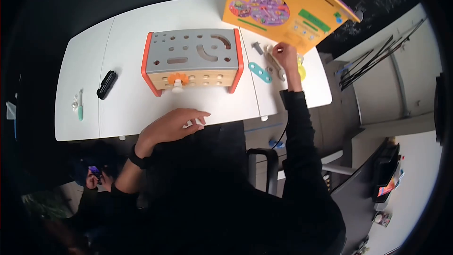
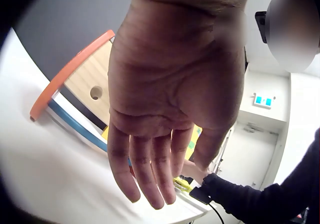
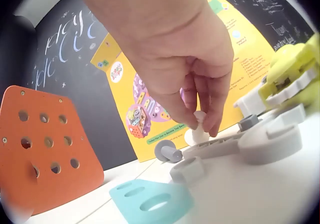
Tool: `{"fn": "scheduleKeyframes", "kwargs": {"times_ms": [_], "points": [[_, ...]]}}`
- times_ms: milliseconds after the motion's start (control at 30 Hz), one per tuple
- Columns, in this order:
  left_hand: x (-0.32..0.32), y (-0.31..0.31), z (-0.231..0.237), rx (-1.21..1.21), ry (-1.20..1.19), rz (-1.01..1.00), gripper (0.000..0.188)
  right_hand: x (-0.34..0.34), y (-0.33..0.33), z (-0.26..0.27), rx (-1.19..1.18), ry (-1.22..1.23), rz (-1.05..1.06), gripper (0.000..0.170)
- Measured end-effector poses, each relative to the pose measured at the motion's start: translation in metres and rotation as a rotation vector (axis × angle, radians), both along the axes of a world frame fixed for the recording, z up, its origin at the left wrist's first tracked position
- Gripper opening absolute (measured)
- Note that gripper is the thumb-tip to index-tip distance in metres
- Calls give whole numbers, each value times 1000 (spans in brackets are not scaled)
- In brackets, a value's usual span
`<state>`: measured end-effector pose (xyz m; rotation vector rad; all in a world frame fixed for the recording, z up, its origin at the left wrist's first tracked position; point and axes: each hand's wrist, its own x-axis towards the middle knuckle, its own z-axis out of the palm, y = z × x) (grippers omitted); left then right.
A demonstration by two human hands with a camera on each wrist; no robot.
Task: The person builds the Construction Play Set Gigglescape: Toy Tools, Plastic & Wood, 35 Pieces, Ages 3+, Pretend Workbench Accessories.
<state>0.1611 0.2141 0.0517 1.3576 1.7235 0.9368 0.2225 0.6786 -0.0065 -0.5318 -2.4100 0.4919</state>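
At the right of the table, my right hand [image 1: 286,59] pinches a small white piece [image 3: 200,129] between thumb and fingertips, as the right wrist view shows. Around it lie a grey bolt [image 3: 168,151], a grey nut [image 3: 187,170], a grey wrench-like piece [image 3: 270,143] and a teal strip with holes [image 1: 260,72]. My left hand [image 1: 172,125] hovers palm down near the table's front edge, fingers loosely extended and holding nothing. Beyond it stands the toy workbench [image 1: 188,56], grey on top with red-orange ends; an orange piece [image 1: 178,78] and a white bolt [image 1: 177,86] are on its front.
A yellow box [image 1: 278,9] stands at the back right. Yellow-green pieces [image 3: 290,69] lie right of my right hand. A black case [image 1: 107,85] and a teal-handled screwdriver [image 1: 80,106] are at the left. Another person holds a phone [image 1: 95,172] at the lower left.
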Motion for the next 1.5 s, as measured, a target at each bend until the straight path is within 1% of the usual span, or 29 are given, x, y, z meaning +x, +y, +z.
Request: {"fn": "scheduleKeyframes", "kwargs": {"times_ms": [33, 133, 167, 233, 267, 400, 467, 500, 533, 633, 700, 733, 767, 833, 900, 933, 967, 1033, 1067, 1100, 1167, 1200, 1233, 1300, 1367, 1400, 1433, 1467, 1500], "points": [[-1, 0, 1, 19, 1, 11, 37, 1, -1, 3, 19, 1, 11, 8], [-2, -4, 3, 28, 1, 12, 37, 8, -17, 10, -65, -128, -80, 11], [-4, -5, 5, 29, 2, 1, 37, 8, -19, 17, -65, -127, -90, 11], [-3, -8, 8, 44, -14, 23, 37, 16, -21, 27, 138, -160, -124, 18], [-1, -8, 9, 37, -22, 8, 37, 20, -27, 35, 195, -183, -208, 24], [-3, -10, 12, 52, -25, 17, 36, 30, -6, 21, 199, -239, -217, 22], [-3, -11, 10, 59, -23, 35, 36, 30, -7, 17, 307, -326, -241, 22], [-2, -12, 7, 73, -35, 26, 36, 31, -6, 14, 307, -317, -231, 22], [-3, -13, 5, 88, -46, 21, 36, 31, -3, 13, 250, -335, -225, 21], [-3, -13, 4, 64, 9, 15, 36, 27, -4, 15, 152, -367, -233, 18], [-3, -15, 5, 54, 16, 21, 38, 25, -15, 31, 130, -341, -323, 18], [-4, -14, 5, 52, 20, 11, 39, 23, -12, 32, 184, -262, -242, 20], [-4, -14, 5, 50, 18, 12, 39, 17, -9, 28, 182, -265, -240, 20], [-5, -13, 8, 67, -26, 31, 37, 7, -4, 15, -96, -61, 49, 21], [-5, -12, 10, 54, -24, 20, 37, -3, -34, 35, -344, -246, 124, 20], [-5, -10, 10, 47, -19, 25, 37, -8, -29, 10, -85, -120, 114, 18], [-5, -9, 10, 44, -18, 15, 37, -11, -28, 6, -88, -119, 104, 18], [-4, -11, 8, 59, -49, 21, 37, -18, -29, -3, 178, -24, 177, 18], [-4, -12, 7, 47, -51, 24, 37, -21, -32, 2, -50, -184, 205, 18], [-4, -12, 8, 63, -45, 31, 36, -26, -31, -5, -64, -184, 214, 18], [-4, -14, 6, 60, -42, 55, 36, -31, -29, -18, 25, -304, 219, 12], [-6, -15, 3, 58, -34, 43, 37, -33, -30, -20, 132, -291, 267, 6], [-7, -16, 1, 56, -24, 33, 39, -34, -34, -23, 156, -214, 262, 5], [-5, -17, 0, 35, -12, 63, 37, -36, -38, -14, 91, -362, 190, 5], [-3, -15, 2, 67, 61, 52, 35, -29, -42, -8, 32, -224, 132, 13], [-2, -14, -1, 141, 70, 67, 31, -27, -45, 3, -36, -113, 182, 17], [1, -12, -1, 134, 71, 81, 31, -22, -51, 16, -107, -7, 228, 21], [3, -10, 2, 155, 10, 140, 29, -16, -68, 31, -242, 116, 260, 22], [5, -5, 5, 180, -49, 191, 27, -18, -79, 37, -247, 116, 265, 22]]}}
